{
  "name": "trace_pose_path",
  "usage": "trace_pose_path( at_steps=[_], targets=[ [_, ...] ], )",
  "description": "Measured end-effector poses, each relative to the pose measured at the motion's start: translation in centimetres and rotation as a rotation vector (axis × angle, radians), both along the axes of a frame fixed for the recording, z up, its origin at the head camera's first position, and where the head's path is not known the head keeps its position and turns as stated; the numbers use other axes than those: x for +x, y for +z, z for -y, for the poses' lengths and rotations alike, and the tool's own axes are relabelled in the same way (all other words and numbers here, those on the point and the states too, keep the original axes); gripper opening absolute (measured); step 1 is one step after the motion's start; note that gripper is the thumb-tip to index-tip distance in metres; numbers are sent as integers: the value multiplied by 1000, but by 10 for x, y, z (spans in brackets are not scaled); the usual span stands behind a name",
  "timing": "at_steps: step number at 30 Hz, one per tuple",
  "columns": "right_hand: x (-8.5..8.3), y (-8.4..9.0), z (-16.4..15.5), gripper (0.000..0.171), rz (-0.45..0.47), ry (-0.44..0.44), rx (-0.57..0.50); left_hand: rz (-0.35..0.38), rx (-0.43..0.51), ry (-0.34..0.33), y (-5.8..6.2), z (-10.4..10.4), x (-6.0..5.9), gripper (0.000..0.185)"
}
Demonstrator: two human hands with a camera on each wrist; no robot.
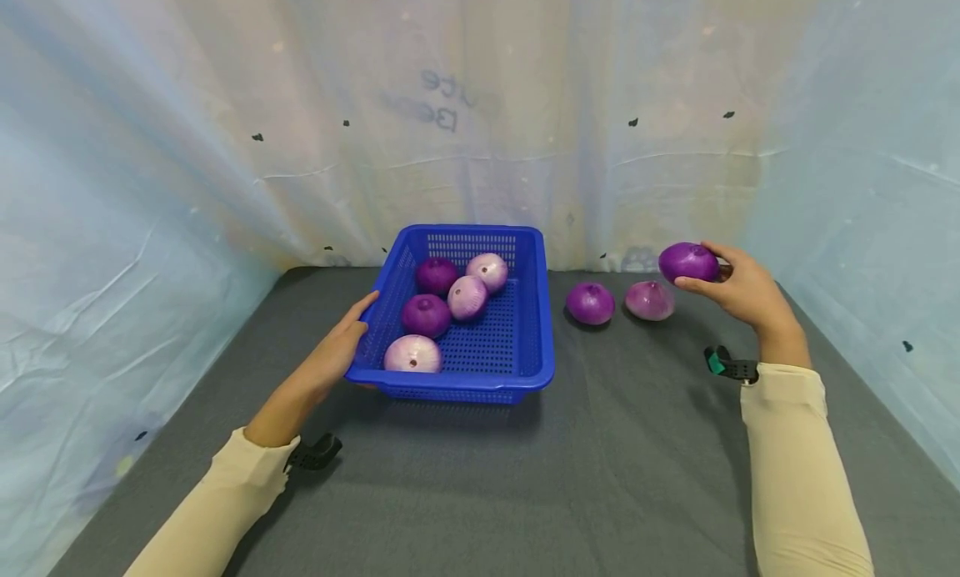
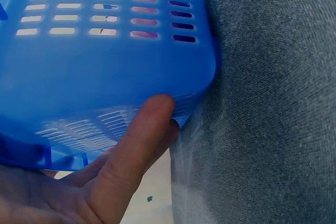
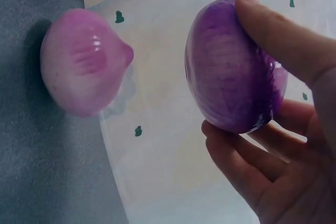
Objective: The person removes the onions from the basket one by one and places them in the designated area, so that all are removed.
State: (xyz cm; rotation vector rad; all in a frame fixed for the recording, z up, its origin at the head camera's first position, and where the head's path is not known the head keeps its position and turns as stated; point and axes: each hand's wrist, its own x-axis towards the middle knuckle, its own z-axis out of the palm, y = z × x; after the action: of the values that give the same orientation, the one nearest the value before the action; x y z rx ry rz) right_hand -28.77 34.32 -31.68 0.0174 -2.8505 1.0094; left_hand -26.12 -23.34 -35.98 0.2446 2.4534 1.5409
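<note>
A blue plastic basket stands on the grey cloth and holds several onions, some dark purple, some pale pink. My left hand lies flat against the basket's left wall; in the left wrist view its fingers lie straight along the slotted blue side. My right hand grips a dark purple onion above the cloth at the far right, thumb on top and fingers underneath the onion. Two more onions lie on the cloth between basket and hand: a dark one and a pale one.
Grey cloth covers the table. Pale plastic sheeting closes in the back and both sides, close behind the loose onions. A black camera strap sits on each wrist.
</note>
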Motion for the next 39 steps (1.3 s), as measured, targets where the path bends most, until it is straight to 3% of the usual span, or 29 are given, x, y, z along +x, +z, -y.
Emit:
trace_pose_path(
  at_steps=[30, 39],
  targets=[
    [-6, -29, -35, 105, 69, -124, 44, -4, -11, 2, 3, -2, 1, 55],
    [-9, -38, -40, 106, 116, -133, 117, -2, -18, 1, 3, -2, 1, 55]
  ],
)
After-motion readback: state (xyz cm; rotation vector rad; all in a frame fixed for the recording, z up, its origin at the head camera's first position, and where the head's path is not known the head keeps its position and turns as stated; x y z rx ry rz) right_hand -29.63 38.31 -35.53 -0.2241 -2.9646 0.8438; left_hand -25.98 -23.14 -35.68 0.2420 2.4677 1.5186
